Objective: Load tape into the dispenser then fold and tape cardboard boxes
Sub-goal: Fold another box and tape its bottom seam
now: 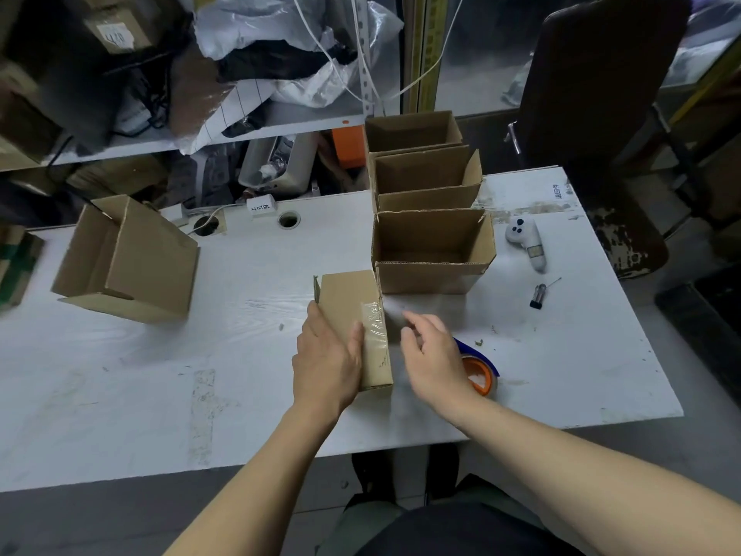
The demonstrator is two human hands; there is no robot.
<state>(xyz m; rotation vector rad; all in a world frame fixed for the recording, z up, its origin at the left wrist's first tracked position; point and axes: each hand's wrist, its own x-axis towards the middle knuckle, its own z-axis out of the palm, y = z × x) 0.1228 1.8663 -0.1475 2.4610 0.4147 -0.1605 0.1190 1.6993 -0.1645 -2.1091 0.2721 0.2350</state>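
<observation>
A small cardboard box (349, 302) stands on the white table (240, 355) with clear tape across its top seam. My left hand (326, 355) holds the box's near left side, thumb lying on the taped top. To the right of the box my right hand (433, 355) hovers with loosely curled fingers and holds nothing. Partly hidden behind that hand, a tape dispenser (479, 371) with a blue body and an orange roll core lies on the table.
Three open folded boxes (431, 250) stand in a row behind the taped box. Another open box (128, 258) lies tipped at the left. A white handheld device (527, 242) and a small black tool (537, 296) lie at the right. Cluttered shelves stand behind the table.
</observation>
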